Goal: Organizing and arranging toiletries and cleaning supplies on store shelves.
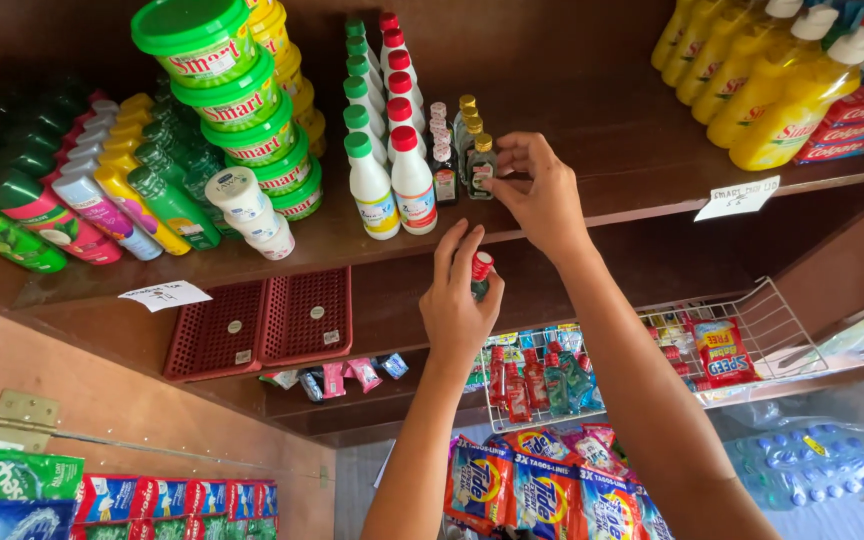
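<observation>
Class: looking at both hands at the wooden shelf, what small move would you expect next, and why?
Probably the left hand lifts its small red-capped bottle onto the shelf, into the row of small bottles. It is raised just below the shelf edge, while the right hand touches the front gold-capped bottle, seemingly steadying that row.

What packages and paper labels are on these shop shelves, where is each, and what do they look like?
Green tubs: stacked, upper shelf left; round.
White bottles: shelf middle; red and green caps.
Yellow bottles: top right; white caps.
Paper tags: white, on shelf edges.
Left hand: holds small red-capped bottle.
Right hand: touches small gold-capped bottle.
</observation>
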